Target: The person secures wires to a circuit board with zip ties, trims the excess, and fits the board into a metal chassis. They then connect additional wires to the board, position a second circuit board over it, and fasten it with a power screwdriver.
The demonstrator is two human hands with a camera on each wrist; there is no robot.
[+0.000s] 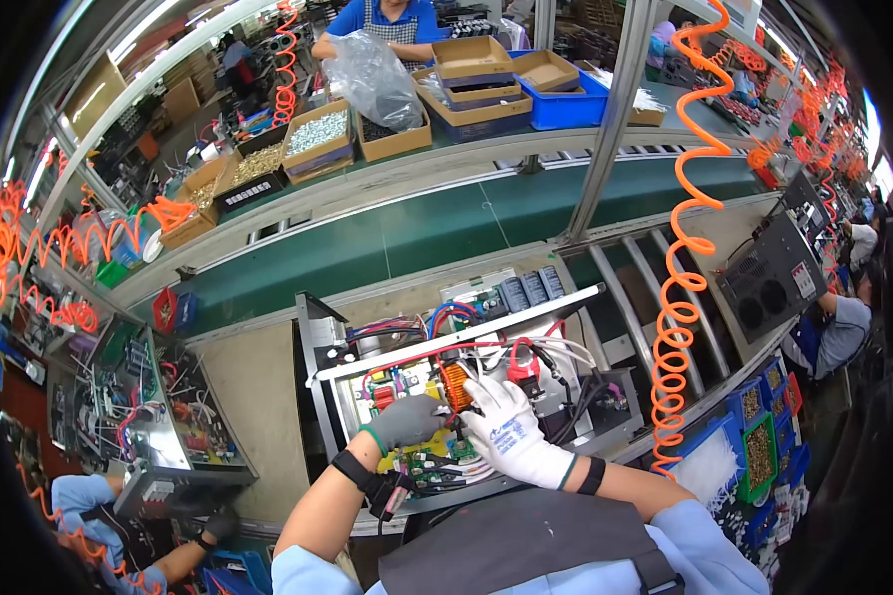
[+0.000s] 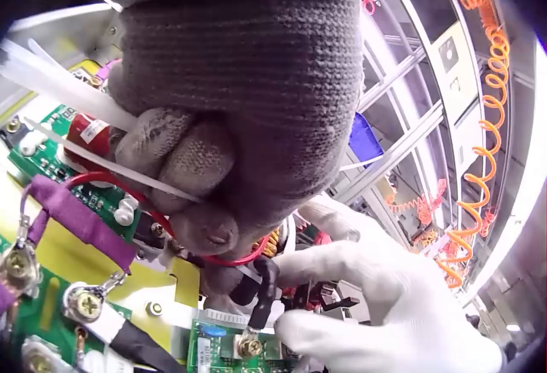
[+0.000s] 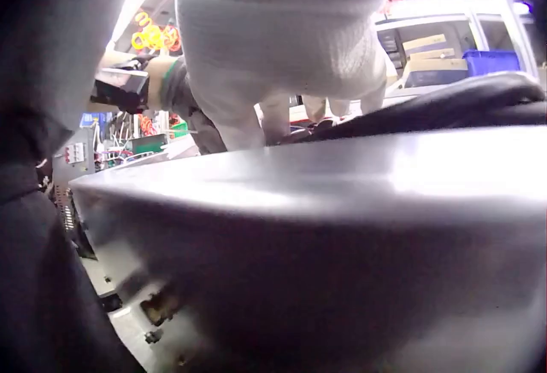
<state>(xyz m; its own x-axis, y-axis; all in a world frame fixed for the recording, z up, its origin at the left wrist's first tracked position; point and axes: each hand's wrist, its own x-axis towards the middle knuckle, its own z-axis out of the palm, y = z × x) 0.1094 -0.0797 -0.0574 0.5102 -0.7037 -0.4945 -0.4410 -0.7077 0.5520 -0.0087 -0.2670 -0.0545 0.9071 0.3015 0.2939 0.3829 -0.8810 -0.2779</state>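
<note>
Both gloved hands work inside an open metal electronics case (image 1: 558,306), near a copper-coloured coil (image 1: 455,385). My left hand (image 1: 410,421), in a grey glove, has its fingers curled around thin white strips that look like cable ties (image 2: 77,91). A red wire (image 2: 128,189) runs just under those fingers. My right hand (image 1: 511,436), in a white glove, reaches in with fingers extended and spread. Its fingertips are right at a black-sleeved lead (image 2: 267,283) bolted to a green circuit board (image 2: 205,352). In the right wrist view, the case wall (image 3: 342,245) hides the fingertips.
An orange coiled air hose (image 1: 680,297) hangs to the right. Another opened case (image 1: 159,426) stands left, beside another worker. Rollers (image 1: 650,297) and a dark case (image 1: 769,278) lie right. Parts bins (image 1: 759,461) sit lower right; cartons (image 1: 397,144) line the shelf behind a green conveyor (image 1: 437,228).
</note>
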